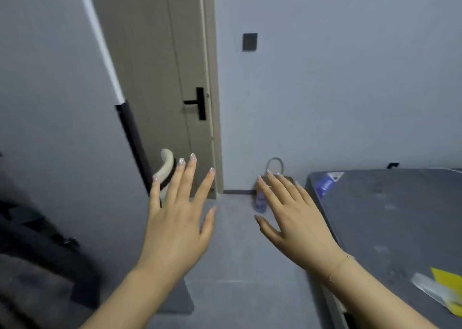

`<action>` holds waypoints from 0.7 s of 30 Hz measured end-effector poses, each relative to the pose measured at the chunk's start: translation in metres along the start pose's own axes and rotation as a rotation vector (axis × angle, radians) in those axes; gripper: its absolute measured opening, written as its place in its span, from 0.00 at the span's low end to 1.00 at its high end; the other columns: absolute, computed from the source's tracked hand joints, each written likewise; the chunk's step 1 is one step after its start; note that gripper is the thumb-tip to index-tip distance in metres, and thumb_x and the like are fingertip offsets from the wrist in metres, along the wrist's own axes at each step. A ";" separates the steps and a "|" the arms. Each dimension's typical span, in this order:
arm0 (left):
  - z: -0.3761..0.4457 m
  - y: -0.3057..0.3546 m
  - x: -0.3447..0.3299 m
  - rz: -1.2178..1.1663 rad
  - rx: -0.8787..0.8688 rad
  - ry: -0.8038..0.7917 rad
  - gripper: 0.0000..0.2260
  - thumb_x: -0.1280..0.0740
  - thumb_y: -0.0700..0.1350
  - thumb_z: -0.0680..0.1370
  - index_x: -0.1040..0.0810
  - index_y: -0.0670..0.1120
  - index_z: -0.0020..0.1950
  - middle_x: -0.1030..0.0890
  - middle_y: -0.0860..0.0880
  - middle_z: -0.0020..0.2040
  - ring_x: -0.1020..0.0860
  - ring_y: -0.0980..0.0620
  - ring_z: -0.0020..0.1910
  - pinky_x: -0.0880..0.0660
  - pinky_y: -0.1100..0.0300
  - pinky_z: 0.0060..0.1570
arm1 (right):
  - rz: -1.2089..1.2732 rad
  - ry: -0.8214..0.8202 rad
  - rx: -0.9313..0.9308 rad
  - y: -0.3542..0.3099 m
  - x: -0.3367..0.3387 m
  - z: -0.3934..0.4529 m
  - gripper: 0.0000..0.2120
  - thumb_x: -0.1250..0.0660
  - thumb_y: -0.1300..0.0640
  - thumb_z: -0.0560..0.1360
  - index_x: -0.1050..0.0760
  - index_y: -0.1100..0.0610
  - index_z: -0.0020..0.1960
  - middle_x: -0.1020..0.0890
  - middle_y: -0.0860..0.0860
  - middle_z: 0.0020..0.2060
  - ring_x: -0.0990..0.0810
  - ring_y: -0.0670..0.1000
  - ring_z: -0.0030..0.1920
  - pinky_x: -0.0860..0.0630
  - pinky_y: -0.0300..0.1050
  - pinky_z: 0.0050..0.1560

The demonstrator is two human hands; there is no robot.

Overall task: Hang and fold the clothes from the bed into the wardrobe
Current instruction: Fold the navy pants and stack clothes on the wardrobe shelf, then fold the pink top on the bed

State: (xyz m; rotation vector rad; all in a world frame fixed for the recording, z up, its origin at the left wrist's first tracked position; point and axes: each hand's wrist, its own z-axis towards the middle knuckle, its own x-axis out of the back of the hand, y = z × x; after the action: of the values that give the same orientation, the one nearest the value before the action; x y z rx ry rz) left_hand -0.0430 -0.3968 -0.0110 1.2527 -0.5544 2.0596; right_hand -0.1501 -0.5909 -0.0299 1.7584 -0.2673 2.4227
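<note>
Left hand and right hand spread flat, fingers released, holding nothing. Bed at right; dark clothes at lower left. Judged soft, light; take by shoulders.

Door ahead left, bed right, floor between

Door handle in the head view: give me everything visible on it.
The door handle is matte black, apparently metal: a tall narrow backplate with a straight lever pointing left, level. It sits near the right edge of the closed taupe wood-grain door, beside the frame. Nothing touches it; both hands are lower, spread in the air.
</note>
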 end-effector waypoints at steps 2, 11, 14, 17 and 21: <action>0.021 0.067 -0.028 -0.063 -0.104 -0.033 0.28 0.47 0.55 0.78 0.37 0.50 0.78 0.44 0.44 0.80 0.46 0.46 0.78 0.41 0.37 0.72 | -0.072 -0.020 -0.143 0.064 0.002 -0.043 0.32 0.46 0.42 0.79 0.47 0.53 0.79 0.43 0.52 0.78 0.45 0.54 0.78 0.46 0.55 0.77; 0.066 0.379 -0.135 -0.296 -0.503 -0.173 0.27 0.41 0.54 0.78 0.37 0.50 0.77 0.43 0.44 0.79 0.44 0.45 0.78 0.40 0.38 0.71 | -0.173 -0.124 -0.624 0.314 0.010 -0.238 0.33 0.42 0.44 0.79 0.48 0.54 0.79 0.46 0.54 0.78 0.47 0.55 0.78 0.47 0.54 0.77; 0.064 0.465 -0.163 -0.351 -0.605 -0.249 0.29 0.32 0.52 0.77 0.35 0.50 0.77 0.42 0.43 0.79 0.42 0.44 0.77 0.39 0.38 0.70 | -0.159 -0.159 -0.773 0.369 0.000 -0.301 0.32 0.51 0.42 0.81 0.59 0.51 0.80 0.58 0.50 0.79 0.59 0.51 0.79 0.59 0.50 0.78; 0.059 0.541 -0.188 -0.369 -0.747 -0.318 0.27 0.35 0.51 0.75 0.31 0.48 0.75 0.37 0.42 0.77 0.37 0.42 0.75 0.33 0.36 0.67 | -0.126 -0.188 -0.931 0.410 -0.009 -0.356 0.31 0.50 0.43 0.81 0.57 0.51 0.80 0.57 0.50 0.79 0.58 0.51 0.79 0.57 0.49 0.78; 0.049 0.630 -0.245 -0.409 -0.939 -0.416 0.29 0.25 0.48 0.71 0.27 0.46 0.72 0.34 0.40 0.75 0.33 0.40 0.73 0.31 0.35 0.65 | -0.050 -0.268 -1.169 0.448 -0.038 -0.417 0.30 0.49 0.44 0.82 0.54 0.51 0.80 0.56 0.51 0.79 0.56 0.51 0.79 0.57 0.48 0.77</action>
State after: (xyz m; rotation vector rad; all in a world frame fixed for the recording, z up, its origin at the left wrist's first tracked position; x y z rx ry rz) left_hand -0.3854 -0.9438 -0.2190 1.0588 -1.1645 0.9649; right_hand -0.6198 -0.9357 -0.2210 1.3957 -1.3004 1.3756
